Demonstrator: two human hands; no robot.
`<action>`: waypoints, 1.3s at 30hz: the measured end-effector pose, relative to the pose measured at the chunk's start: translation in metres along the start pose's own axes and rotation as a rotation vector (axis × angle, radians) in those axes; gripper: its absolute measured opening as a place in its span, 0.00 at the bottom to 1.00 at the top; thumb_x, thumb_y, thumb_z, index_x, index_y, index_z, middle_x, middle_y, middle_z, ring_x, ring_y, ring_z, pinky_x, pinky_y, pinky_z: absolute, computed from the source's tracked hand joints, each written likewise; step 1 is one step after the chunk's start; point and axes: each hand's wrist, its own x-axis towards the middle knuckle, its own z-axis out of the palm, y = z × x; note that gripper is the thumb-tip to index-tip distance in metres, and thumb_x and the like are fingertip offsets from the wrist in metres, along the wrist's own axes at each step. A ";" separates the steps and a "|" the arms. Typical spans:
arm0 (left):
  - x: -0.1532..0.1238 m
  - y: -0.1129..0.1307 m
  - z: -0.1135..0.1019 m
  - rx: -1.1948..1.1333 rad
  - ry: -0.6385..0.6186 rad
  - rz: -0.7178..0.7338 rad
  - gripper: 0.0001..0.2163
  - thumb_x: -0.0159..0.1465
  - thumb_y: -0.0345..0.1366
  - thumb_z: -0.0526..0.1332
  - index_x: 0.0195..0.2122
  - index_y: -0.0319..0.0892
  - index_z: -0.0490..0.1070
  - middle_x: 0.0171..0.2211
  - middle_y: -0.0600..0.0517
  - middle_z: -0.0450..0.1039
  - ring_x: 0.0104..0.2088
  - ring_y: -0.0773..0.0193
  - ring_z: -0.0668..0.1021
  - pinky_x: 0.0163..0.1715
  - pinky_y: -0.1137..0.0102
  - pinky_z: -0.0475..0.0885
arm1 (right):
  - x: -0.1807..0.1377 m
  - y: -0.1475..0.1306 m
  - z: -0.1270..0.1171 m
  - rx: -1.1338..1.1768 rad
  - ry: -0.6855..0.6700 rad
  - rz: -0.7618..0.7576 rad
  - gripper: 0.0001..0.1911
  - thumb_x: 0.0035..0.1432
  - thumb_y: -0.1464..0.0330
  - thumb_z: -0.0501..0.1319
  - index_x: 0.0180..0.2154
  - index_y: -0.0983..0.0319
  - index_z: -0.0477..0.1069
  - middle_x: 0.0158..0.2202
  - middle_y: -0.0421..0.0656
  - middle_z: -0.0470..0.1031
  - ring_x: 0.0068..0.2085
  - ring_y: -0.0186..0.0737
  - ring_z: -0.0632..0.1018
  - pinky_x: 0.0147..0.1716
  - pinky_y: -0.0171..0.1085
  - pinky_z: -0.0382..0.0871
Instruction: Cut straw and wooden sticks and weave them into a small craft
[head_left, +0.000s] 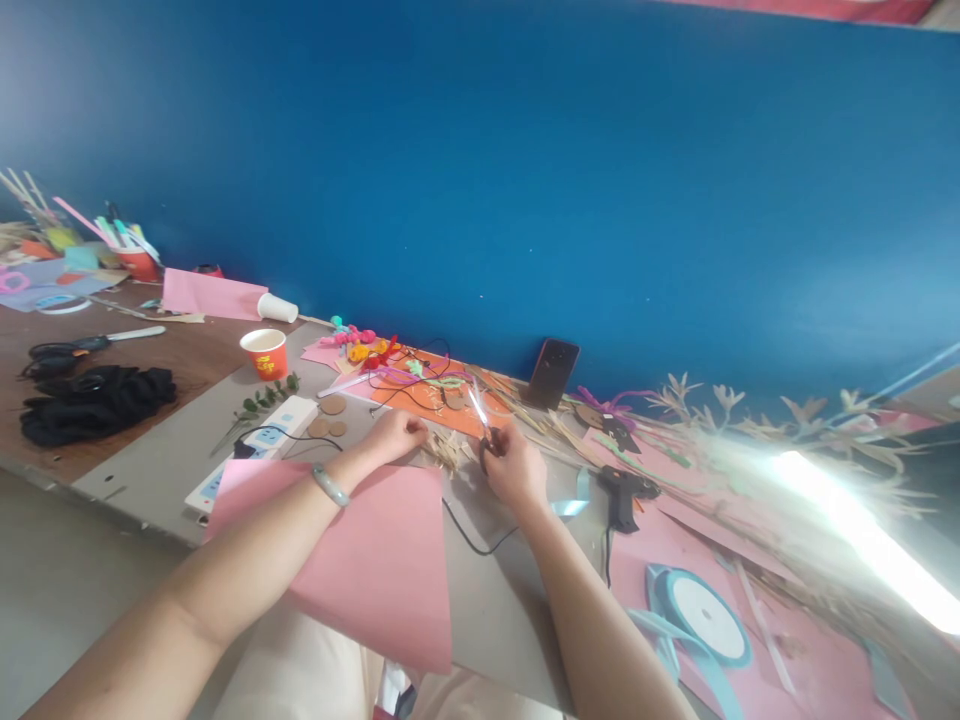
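in the head view, the right hand (517, 468) is closed around the handles of the scissors (486, 440), blades pointing over the orange paper (469, 421). the left hand (400, 436), its fingers curled nearly together, is just beside a heap of straw (448, 453) on the table (484, 595); whether it pinches anything, i cannot tell.

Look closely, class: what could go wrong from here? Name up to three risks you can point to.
1. The right hand holds scissors close to the left hand, so a slip might nick a finger.
2. The large pink sheet under the left forearm reaches the front edge of the table; the arm could drag it off.
3. A black cord loops beside the right forearm, which might snag it.
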 end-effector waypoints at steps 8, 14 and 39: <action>0.001 0.000 -0.001 0.159 0.108 -0.030 0.14 0.56 0.42 0.57 0.20 0.38 0.70 0.16 0.54 0.66 0.20 0.68 0.66 0.22 0.73 0.55 | 0.006 0.009 0.003 0.159 0.177 0.082 0.16 0.50 0.53 0.58 0.29 0.59 0.63 0.26 0.40 0.74 0.28 0.38 0.72 0.26 0.33 0.54; -0.012 0.016 0.004 0.217 0.039 0.186 0.14 0.60 0.45 0.56 0.31 0.40 0.74 0.28 0.49 0.75 0.30 0.62 0.74 0.32 0.70 0.65 | 0.006 0.011 0.004 0.164 0.237 0.078 0.17 0.49 0.52 0.57 0.29 0.59 0.63 0.27 0.41 0.74 0.28 0.40 0.73 0.27 0.34 0.56; -0.013 0.014 0.016 0.320 0.094 0.238 0.12 0.59 0.25 0.54 0.40 0.41 0.73 0.39 0.47 0.76 0.45 0.57 0.74 0.52 0.60 0.61 | 0.016 0.034 0.032 0.057 0.000 -0.237 0.16 0.45 0.67 0.57 0.40 0.61 0.62 0.40 0.49 0.76 0.44 0.49 0.74 0.44 0.44 0.63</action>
